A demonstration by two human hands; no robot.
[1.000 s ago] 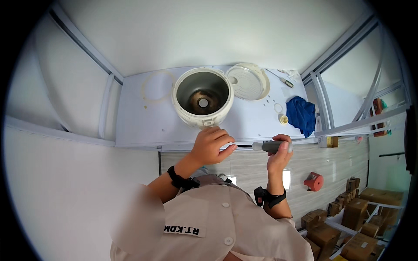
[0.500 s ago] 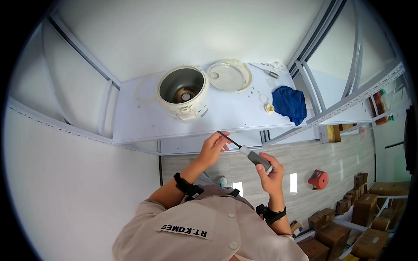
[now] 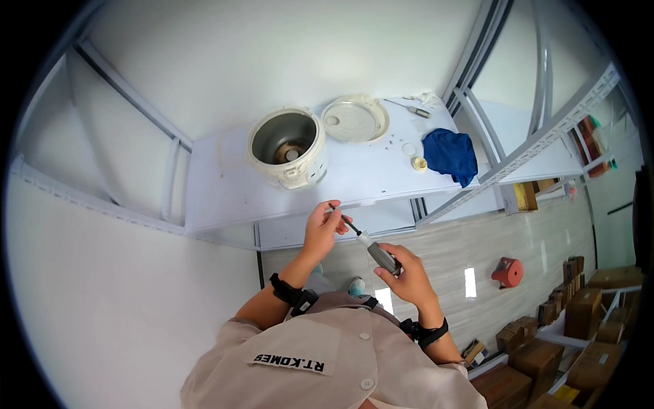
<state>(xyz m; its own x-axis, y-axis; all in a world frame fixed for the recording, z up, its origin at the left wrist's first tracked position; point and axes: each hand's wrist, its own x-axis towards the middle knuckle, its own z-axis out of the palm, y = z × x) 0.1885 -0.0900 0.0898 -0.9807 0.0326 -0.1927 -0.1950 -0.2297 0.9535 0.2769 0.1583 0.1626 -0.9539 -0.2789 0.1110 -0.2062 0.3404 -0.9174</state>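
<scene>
My right hand (image 3: 411,274) is closed round the grey and white handle of a screwdriver (image 3: 383,256), held in front of the table. Its dark shaft points up and left, and the fingers of my left hand (image 3: 321,230) pinch it near the tip. Beyond my hands, a cream rice cooker body (image 3: 308,170) stands without its lid on the table; its grey inside has a brown-stained bottom with a round piece in the middle. To its right lies the round cream lid (image 3: 379,109).
On the table's right side are a blue cloth (image 3: 449,155), a small cream cup-shaped part (image 3: 419,164), a thin ring, several small screws and another screwdriver (image 3: 417,111). Metal shelf posts (image 3: 518,157) frame the table. A red stool (image 3: 508,273) and cardboard boxes (image 3: 538,358) stand on the floor at right.
The screwdriver and my right hand have shifted left and slightly down. My left fingers have closed on the shaft near its tip. The view has tilted a little.
</scene>
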